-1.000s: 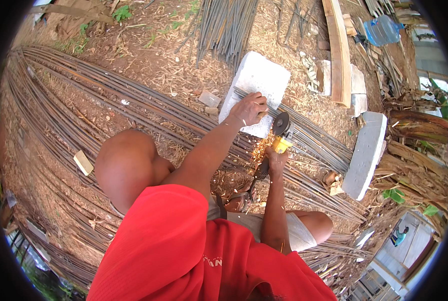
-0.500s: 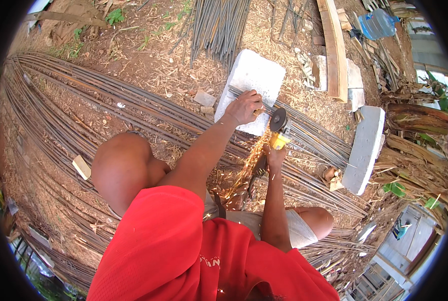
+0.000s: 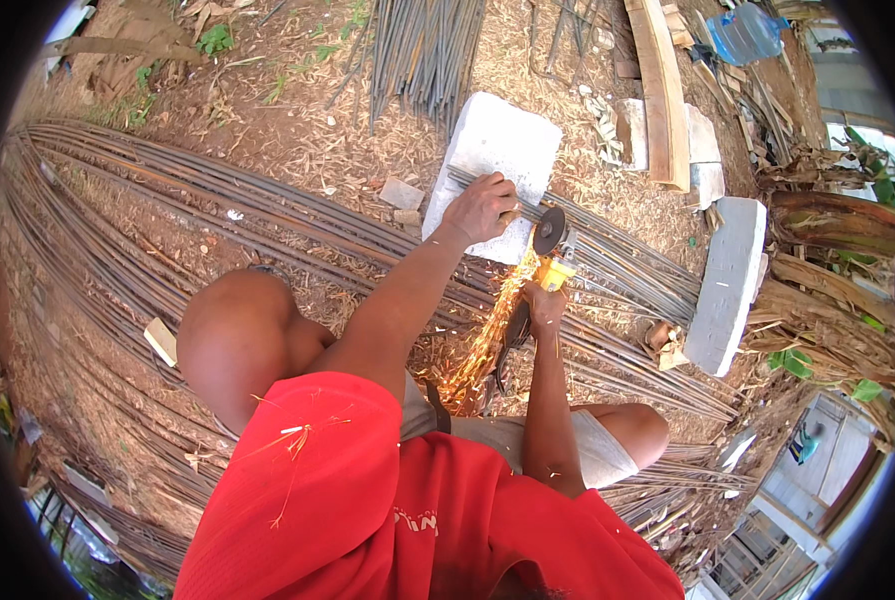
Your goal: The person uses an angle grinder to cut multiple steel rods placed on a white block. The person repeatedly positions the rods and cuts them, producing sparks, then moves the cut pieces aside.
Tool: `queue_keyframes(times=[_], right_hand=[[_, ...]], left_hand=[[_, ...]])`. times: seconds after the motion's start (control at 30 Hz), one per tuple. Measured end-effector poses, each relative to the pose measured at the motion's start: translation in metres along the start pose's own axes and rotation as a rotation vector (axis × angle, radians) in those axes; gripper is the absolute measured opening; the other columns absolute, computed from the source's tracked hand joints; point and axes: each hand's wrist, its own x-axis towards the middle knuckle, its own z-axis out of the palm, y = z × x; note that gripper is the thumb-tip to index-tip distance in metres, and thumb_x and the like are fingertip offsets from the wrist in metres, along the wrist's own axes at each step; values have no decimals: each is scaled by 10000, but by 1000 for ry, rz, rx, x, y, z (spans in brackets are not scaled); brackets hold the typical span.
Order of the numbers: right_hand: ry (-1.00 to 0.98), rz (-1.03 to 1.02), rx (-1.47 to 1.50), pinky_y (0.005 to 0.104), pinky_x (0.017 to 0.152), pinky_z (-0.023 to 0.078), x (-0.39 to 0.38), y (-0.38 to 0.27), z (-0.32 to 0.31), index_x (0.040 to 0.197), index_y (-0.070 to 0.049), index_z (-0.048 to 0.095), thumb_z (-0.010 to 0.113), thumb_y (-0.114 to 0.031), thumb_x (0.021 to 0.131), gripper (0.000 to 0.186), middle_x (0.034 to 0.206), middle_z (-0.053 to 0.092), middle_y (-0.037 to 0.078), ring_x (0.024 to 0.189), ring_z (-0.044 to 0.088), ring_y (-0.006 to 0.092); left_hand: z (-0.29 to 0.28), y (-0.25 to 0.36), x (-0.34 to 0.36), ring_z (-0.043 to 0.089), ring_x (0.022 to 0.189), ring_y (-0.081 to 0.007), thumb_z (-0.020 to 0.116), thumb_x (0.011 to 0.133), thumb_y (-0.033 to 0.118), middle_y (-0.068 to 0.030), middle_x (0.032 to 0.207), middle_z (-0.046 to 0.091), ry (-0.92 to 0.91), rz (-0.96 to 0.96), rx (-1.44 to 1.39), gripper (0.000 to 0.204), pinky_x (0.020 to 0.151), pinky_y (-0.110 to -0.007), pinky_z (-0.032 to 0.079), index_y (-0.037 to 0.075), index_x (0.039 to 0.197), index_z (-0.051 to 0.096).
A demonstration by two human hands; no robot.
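My right hand (image 3: 545, 305) is wrapped round a yellow angle grinder (image 3: 557, 273). Its dark disc (image 3: 548, 230) meets the steel rods (image 3: 627, 258) just right of a white block (image 3: 512, 125). A dense stream of orange sparks (image 3: 492, 335) flies from the disc down toward my legs. On the block, my left hand (image 3: 482, 208) is closed over the rods, whose ends poke out past the fingers at the upper left. From there the rods run right, toward a grey slab. My fingertips under the rods are partly hidden.
Long rusty rods (image 3: 217, 195) cross the ground from the left and pass under my legs. More cut rods (image 3: 422, 50) lie at the far side. A grey slab (image 3: 732, 270), a wooden plank (image 3: 659, 90) and a blue water bottle (image 3: 747, 35) are on the right.
The spark stream has grown thicker and brighter, and some sparks now show over my red sleeve. Both hands keep their grip; the whole view has shifted slightly.
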Motion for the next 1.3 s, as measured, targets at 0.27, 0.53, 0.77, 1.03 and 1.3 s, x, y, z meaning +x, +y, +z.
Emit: queue_keyframes(times=[0.27, 0.53, 0.77, 1.03, 1.3], right_hand=[[-15, -136, 121, 353, 672, 540, 5, 15, 4, 1125, 9, 704, 837, -91, 792, 372, 913, 738, 45, 758, 649, 153], [17, -23, 151, 325, 646, 547, -5, -9, 5, 1045, -41, 677, 796, 3, 809, 268, 855, 687, 15, 714, 644, 138], [45, 34, 137, 327, 626, 515, -12, -24, 9, 969, -12, 699, 822, -29, 772, 233, 855, 723, 31, 700, 640, 135], [-1, 65, 122, 339, 638, 538, -6, -17, 9, 995, -22, 681, 812, 18, 780, 255, 880, 722, 56, 698, 667, 162], [51, -12, 91, 337, 634, 525, -1, -11, 8, 983, -28, 693, 828, -27, 775, 248, 860, 719, 39, 703, 651, 144]], left_hand=[[0, 3, 1, 642, 1078, -257, 858, 888, 149, -30, 1040, 710, 21, -14, -15, 108, 992, -418, 546, 70, 896, 786], [0, 1, 1, 624, 1087, -253, 844, 889, 136, -32, 1029, 691, 21, -2, -18, 93, 1019, -419, 531, 73, 872, 778], [1, 0, 1, 658, 1072, -247, 862, 902, 163, -25, 1053, 729, 4, -26, -6, 106, 984, -414, 554, 72, 928, 814], [3, -1, 0, 655, 1079, -247, 862, 898, 171, -24, 1064, 730, 8, -18, 10, 117, 985, -410, 554, 69, 931, 813], [4, -2, 0, 626, 1100, -260, 848, 846, 112, -35, 1054, 695, 2, -17, -18, 90, 1018, -419, 529, 64, 904, 798]])
